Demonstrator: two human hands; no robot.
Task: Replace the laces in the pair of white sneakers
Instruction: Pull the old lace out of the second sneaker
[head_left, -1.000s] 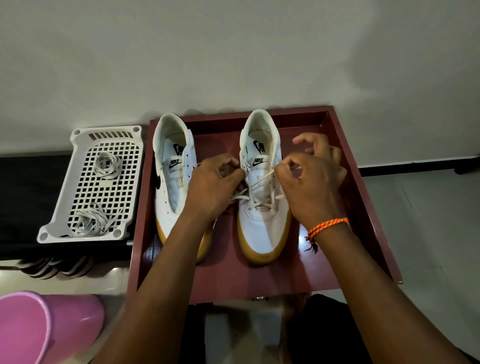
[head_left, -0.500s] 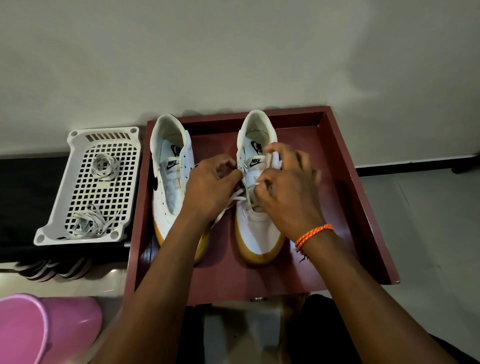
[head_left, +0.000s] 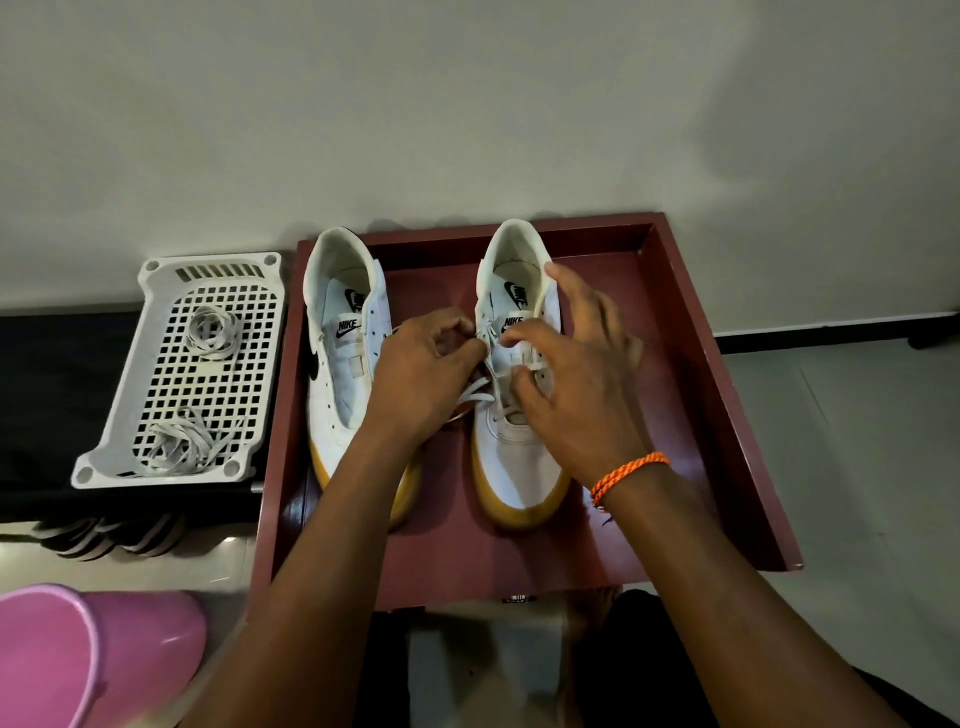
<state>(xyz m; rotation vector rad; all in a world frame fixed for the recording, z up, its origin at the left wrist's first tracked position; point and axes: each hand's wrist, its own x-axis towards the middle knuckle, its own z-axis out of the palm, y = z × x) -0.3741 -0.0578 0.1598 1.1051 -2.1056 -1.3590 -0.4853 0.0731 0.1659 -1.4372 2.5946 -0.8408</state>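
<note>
Two white sneakers with yellow soles stand in a dark red tray (head_left: 685, 374). The left sneaker (head_left: 337, 384) has no lace. The right sneaker (head_left: 514, 462) is partly threaded with a white lace (head_left: 475, 391), whose loose ends trail off its left side. My left hand (head_left: 423, 376) has curled fingers and pinches the lace at the left eyelets of the right sneaker. My right hand (head_left: 571, 384) lies over the shoe's tongue. Its thumb and forefinger pinch the lace near the upper eyelets, and the other fingers are spread. Both hands hide the middle eyelets.
A white perforated basket (head_left: 156, 405) sits left of the tray and holds two lace bundles, one at the back (head_left: 212, 332) and one at the front (head_left: 176, 448). A pink bucket (head_left: 83, 654) is at the bottom left. A pale wall rises behind the tray.
My right hand came in from the shoe's right side onto the tongue, then spread its outer fingers. My left hand stayed at the left eyelets.
</note>
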